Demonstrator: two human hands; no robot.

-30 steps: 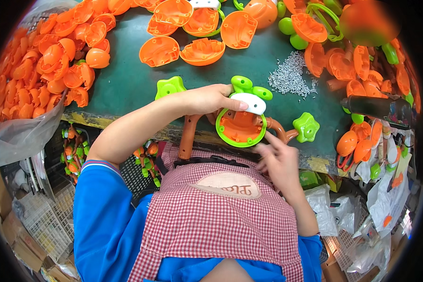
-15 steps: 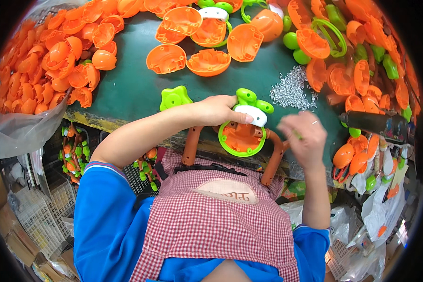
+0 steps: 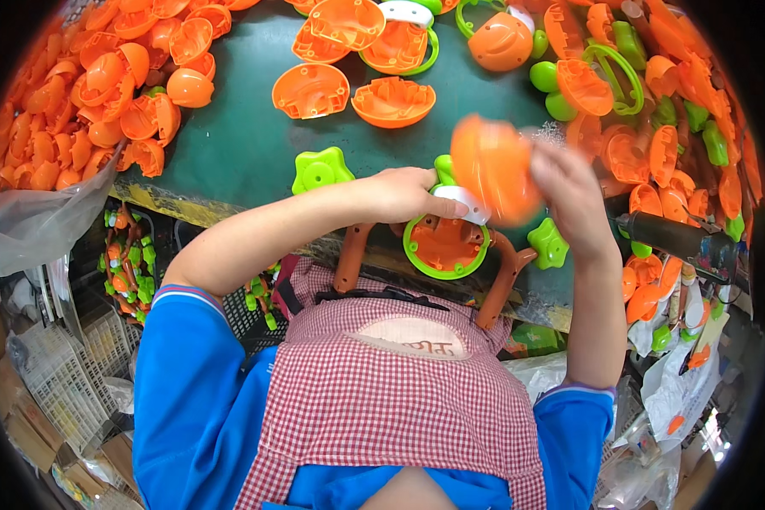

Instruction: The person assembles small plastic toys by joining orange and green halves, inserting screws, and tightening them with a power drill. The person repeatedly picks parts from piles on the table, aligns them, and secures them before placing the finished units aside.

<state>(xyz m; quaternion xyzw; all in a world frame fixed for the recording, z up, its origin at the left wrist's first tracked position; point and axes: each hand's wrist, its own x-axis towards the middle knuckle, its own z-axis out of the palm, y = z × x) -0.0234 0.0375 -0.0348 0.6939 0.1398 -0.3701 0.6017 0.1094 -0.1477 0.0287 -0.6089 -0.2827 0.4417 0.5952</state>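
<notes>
At the table's near edge lies a half-built plastic toy: an orange shell [image 3: 450,242] inside a bright green ring [image 3: 410,262], a white piece [image 3: 455,205] above it, and brown tube arms [image 3: 508,276] at the sides. My left hand [image 3: 399,195] is closed on its top, thumb on the white piece. Over the toy's upper right, my right hand [image 3: 568,191] grips an orange half shell [image 3: 495,170], smeared by motion. A green star-shaped piece [image 3: 548,243] sits at the end of the right brown arm. Another green star-shaped piece [image 3: 321,172] rests left of the toy.
Orange shells [image 3: 93,102] are heaped at the far left beside a clear plastic bag [image 3: 42,225]. More shells [image 3: 393,102] lie at the back. Small screws [image 3: 549,132] show behind my right hand. A dark tool [image 3: 684,242] juts in at right, near mixed orange and green parts.
My right hand has come up from the toy's right side and now holds an orange half shell. One shell is gone from the back row. The right-hand star piece is now uncovered.
</notes>
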